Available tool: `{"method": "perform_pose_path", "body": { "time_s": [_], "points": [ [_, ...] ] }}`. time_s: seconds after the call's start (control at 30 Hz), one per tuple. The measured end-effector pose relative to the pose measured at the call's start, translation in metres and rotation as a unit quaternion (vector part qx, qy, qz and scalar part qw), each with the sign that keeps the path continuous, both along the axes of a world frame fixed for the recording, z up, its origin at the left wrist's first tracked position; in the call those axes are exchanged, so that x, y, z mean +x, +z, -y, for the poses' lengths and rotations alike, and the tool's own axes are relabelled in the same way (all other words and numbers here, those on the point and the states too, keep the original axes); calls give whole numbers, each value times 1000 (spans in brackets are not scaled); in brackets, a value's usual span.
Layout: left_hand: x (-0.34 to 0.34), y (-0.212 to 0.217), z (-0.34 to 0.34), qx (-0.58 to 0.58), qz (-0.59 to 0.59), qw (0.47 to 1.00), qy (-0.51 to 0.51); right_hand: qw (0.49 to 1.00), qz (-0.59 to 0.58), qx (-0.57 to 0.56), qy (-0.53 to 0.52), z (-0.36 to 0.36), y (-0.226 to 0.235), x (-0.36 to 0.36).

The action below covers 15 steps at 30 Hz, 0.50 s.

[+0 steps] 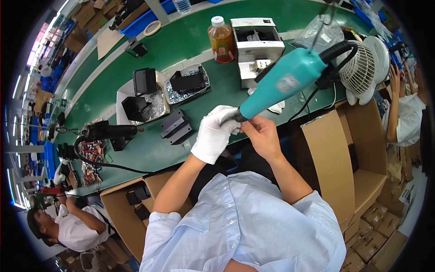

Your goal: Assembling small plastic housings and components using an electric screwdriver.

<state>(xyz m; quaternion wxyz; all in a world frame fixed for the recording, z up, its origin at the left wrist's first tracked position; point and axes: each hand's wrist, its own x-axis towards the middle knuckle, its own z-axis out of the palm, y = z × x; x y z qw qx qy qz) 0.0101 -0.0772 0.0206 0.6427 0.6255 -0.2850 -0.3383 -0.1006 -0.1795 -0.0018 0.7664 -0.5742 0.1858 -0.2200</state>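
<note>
A teal electric screwdriver (285, 79) hangs from above, tilted, with its black nose pointing down toward me. My left hand (215, 132), in a white glove, is closed around the nose end. Bare and pressed close beside it, my right hand (263, 137) has its thumb and fingertips pinched together just under the nose. Whatever lies between those fingertips is hidden or too small to name. To the left of the glove, a black metal bracket (176, 127) rests on the green bench (149, 156).
White boxes hold small metal hardware (156, 102) and black brackets (188, 81). Behind stand a bottle of amber drink (221, 41), a white screw feeder (257, 43) and a fan (360, 65). A black screwdriver (108, 132) is at left; an open carton (328, 158) is at right. Other people work at both sides.
</note>
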Motion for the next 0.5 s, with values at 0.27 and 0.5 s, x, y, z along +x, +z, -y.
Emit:
{"method": "perform_pose_path", "body": {
  "time_s": [0.27, 0.5],
  "points": [
    [-24, -28, 25, -37, 13, 995, 94, 987, -74, -110, -95, 9, -7, -10],
    [-40, -32, 34, 25, 97, 987, 128, 977, -87, -146, -132, 13, 9, -14]
  ]
}}
